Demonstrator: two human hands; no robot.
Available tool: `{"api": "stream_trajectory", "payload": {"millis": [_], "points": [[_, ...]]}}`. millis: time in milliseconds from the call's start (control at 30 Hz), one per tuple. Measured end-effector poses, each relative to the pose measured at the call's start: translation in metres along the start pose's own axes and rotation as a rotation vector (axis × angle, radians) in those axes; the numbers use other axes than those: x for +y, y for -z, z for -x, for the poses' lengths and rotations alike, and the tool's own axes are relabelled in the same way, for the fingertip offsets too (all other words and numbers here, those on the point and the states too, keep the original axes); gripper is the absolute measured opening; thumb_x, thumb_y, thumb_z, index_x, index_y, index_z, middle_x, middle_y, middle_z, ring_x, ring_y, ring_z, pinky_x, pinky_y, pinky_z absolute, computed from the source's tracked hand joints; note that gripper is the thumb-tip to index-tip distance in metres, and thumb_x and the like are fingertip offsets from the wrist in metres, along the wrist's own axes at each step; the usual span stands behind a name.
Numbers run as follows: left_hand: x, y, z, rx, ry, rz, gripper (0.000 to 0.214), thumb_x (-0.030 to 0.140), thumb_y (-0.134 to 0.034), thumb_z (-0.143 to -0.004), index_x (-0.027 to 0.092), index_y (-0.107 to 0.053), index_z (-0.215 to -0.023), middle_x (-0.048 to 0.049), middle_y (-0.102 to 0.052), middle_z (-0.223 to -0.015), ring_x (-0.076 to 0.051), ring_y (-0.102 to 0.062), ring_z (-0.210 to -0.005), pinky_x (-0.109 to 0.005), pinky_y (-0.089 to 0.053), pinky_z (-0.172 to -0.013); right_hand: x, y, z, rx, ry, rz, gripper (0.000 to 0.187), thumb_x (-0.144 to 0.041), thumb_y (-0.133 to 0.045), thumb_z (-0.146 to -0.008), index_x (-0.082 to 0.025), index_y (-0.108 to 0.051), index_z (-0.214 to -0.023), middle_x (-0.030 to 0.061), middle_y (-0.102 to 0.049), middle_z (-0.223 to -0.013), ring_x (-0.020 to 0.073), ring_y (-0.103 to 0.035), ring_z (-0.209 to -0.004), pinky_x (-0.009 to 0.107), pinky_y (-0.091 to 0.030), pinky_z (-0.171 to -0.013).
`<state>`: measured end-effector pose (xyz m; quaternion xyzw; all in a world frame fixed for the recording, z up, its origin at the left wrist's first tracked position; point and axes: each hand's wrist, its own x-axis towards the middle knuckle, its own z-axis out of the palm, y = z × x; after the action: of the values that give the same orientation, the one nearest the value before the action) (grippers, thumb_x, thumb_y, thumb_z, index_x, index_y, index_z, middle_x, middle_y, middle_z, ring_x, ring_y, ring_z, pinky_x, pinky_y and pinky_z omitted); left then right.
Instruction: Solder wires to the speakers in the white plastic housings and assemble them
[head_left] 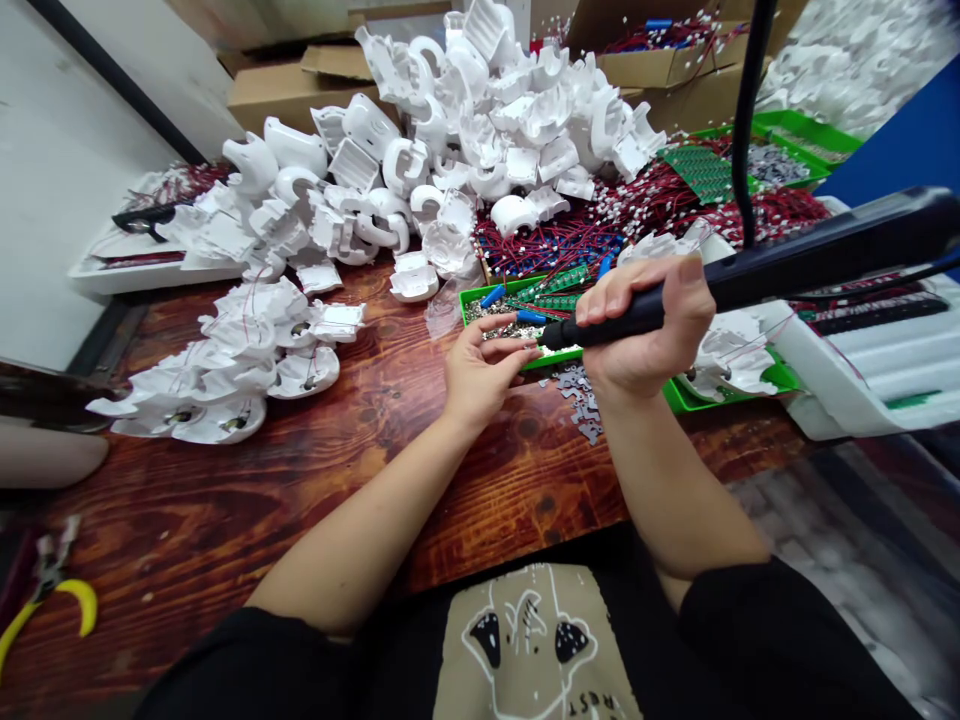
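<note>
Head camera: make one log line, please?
right hand: grips black tool | left hand: at green tray | gray parts: on table

Glossy, streaked wood is seen in the tabletop (217, 500), and smooth, shiny white plastic in the heaped shells (369, 122). Matt black plastic is shown by the hand tool (810, 252), smooth green plastic by the central tray (464, 302). Dull cardboard is seen in the box (289, 102), soft matt cloth in the black sleeves (780, 630).
</note>
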<state>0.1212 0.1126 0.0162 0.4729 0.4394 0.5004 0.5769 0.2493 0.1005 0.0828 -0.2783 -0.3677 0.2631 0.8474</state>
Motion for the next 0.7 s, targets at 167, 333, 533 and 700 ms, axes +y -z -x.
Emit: {"api": "stream_trajectory", "payload": {"millis": [167, 333, 533, 700], "points": [[-0.002, -0.002, 0.001, 0.01, 0.01, 0.005, 0.055, 0.027, -0.091, -0.064, 0.021, -0.067, -0.112, -0.0022, -0.079, -0.086, -0.018, -0.075, -0.072, -0.021, -0.054, -0.049, 0.002, 0.003, 0.001, 0.005, 0.018, 0.057, 0.036, -0.053, -0.054, -0.086, -0.025, -0.039, -0.068, -0.0076, -0.037, -0.053, 0.0074, -0.042, -0.04, 0.025, -0.037, -0.04], [-0.004, -0.004, 0.002, 0.013, -0.006, 0.003, 0.051, 0.026, -0.089, -0.067, 0.021, -0.068, -0.114, -0.0028, -0.079, -0.088, -0.019, -0.076, -0.074, -0.023, -0.057, -0.054, 0.003, 0.004, 0.0, -0.014, 0.024, 0.074, 0.039, -0.056, -0.055, -0.086, -0.025, -0.039, -0.068, -0.0077, -0.036, -0.054, 0.0073, -0.042, -0.041, 0.025, -0.037, -0.04], [-0.013, -0.005, 0.006, -0.015, -0.215, -0.062, 0.043, 0.021, -0.083, -0.078, 0.023, -0.067, -0.118, -0.0025, -0.079, -0.094, -0.02, -0.077, -0.096, -0.03, -0.062, -0.086, 0.001, 0.004, 0.001, -0.008, -0.042, 0.022, 0.034, -0.05, -0.06, -0.085, -0.025, -0.042, -0.07, -0.0078, -0.039, -0.053, 0.0078, -0.044, -0.041, 0.026, -0.039, -0.041], [-0.015, -0.007, 0.012, -0.06, -0.253, -0.17, 0.046, 0.022, -0.081, -0.081, 0.024, -0.065, -0.124, -0.0038, -0.078, -0.101, -0.022, -0.076, -0.105, -0.033, -0.062, -0.092, -0.005, 0.008, 0.006, -0.025, -0.026, 0.066, 0.033, -0.048, -0.059, -0.086, -0.025, -0.042, -0.071, -0.008, -0.04, -0.053, 0.0073, -0.045, -0.041, 0.025, -0.039, -0.042]]}}
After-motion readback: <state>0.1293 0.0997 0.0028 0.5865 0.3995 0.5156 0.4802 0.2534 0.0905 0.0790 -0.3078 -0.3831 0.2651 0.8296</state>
